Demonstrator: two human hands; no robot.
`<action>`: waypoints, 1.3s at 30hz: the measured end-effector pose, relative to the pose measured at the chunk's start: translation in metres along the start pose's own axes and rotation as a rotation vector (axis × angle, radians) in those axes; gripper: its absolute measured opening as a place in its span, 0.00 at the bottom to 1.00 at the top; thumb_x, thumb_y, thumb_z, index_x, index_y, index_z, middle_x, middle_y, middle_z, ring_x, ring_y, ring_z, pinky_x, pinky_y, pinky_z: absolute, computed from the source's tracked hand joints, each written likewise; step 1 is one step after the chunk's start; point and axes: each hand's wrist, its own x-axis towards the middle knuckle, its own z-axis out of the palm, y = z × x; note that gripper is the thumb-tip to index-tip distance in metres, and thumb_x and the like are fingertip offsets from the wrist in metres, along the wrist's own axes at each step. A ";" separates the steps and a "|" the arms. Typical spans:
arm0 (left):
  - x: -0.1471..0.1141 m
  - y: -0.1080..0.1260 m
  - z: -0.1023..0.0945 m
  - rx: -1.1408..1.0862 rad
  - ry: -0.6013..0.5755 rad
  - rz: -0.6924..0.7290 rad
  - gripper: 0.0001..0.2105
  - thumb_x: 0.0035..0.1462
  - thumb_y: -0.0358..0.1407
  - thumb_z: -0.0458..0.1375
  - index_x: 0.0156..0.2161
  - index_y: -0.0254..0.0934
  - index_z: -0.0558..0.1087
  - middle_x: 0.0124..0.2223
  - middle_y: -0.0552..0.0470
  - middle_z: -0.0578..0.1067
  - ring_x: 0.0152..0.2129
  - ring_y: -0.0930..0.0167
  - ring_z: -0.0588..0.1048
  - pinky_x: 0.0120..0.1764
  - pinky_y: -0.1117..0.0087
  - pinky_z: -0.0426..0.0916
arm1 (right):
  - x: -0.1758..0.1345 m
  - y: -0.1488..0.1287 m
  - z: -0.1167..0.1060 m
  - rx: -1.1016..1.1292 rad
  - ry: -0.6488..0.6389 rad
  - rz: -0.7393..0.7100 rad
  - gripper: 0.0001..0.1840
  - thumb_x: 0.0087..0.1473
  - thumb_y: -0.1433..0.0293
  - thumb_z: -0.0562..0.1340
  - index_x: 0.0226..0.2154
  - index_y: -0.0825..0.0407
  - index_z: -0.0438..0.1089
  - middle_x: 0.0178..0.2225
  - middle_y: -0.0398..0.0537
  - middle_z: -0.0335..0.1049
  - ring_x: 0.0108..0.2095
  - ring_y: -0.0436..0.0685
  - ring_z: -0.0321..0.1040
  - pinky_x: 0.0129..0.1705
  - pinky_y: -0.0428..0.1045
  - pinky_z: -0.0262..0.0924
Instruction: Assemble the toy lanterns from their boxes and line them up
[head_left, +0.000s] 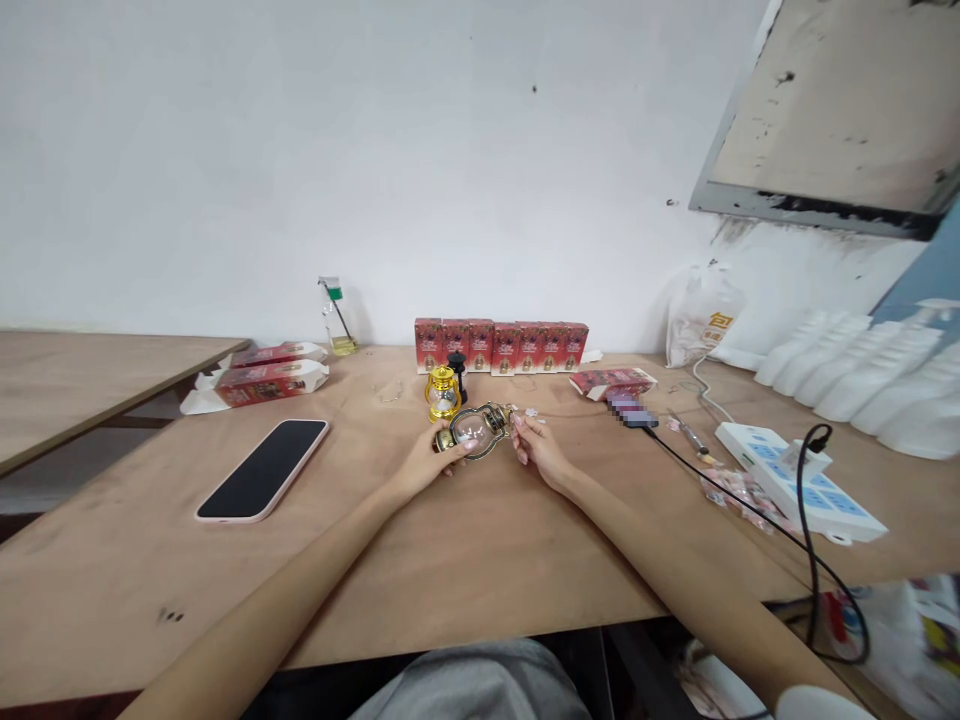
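Observation:
A small bronze-coloured lantern [475, 434] with a clear glass middle lies tilted on its side, held just above or on the table. My left hand [429, 462] is closed round its base, the thumb resting on the glass. At the lantern's top end, my right hand [543, 452] pinches something small, too fine to make out. Just behind the bronze lantern, a gold lantern [444, 398] stands upright. A black lantern [459, 368] is partly hidden by the gold one.
Several red printed boxes [504, 348] line the wall. Flattened boxes [262, 380] and a phone [262, 472] lie to the left, near a bottle [337, 325]. On the right are an opened box [611, 382], a power strip [799, 485], cables and white spray bottles [862, 370].

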 end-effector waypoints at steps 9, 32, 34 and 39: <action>0.004 -0.001 -0.009 -0.109 -0.088 -0.100 0.25 0.43 0.52 0.60 0.39 0.35 0.61 0.21 0.58 0.69 0.16 0.76 0.67 0.17 0.77 0.55 | -0.001 -0.005 0.001 0.054 -0.056 0.082 0.27 0.34 0.48 0.66 0.19 0.52 0.58 0.14 0.34 0.56 0.12 0.42 0.48 0.14 0.42 0.39; 0.000 0.003 -0.006 -0.074 -0.027 -0.069 0.23 0.37 0.48 0.65 0.34 0.35 0.64 0.22 0.60 0.66 0.16 0.78 0.64 0.18 0.77 0.55 | 0.003 -0.011 -0.008 0.170 0.102 0.011 0.22 0.38 0.51 0.65 0.24 0.51 0.61 0.17 0.35 0.57 0.15 0.44 0.49 0.18 0.42 0.46; 0.000 0.002 -0.005 -0.078 0.018 -0.059 0.24 0.37 0.48 0.64 0.34 0.34 0.64 0.21 0.60 0.65 0.16 0.79 0.63 0.18 0.77 0.55 | 0.011 -0.011 -0.023 0.115 0.223 -0.068 0.22 0.39 0.50 0.64 0.28 0.51 0.64 0.19 0.36 0.59 0.16 0.44 0.50 0.19 0.42 0.47; 0.000 0.001 -0.004 -0.119 0.102 -0.017 0.25 0.39 0.52 0.62 0.35 0.34 0.63 0.23 0.59 0.66 0.16 0.79 0.63 0.18 0.77 0.56 | 0.029 -0.009 -0.074 -0.500 0.474 -0.275 0.25 0.49 0.48 0.52 0.34 0.51 0.66 0.23 0.41 0.64 0.17 0.46 0.53 0.21 0.43 0.52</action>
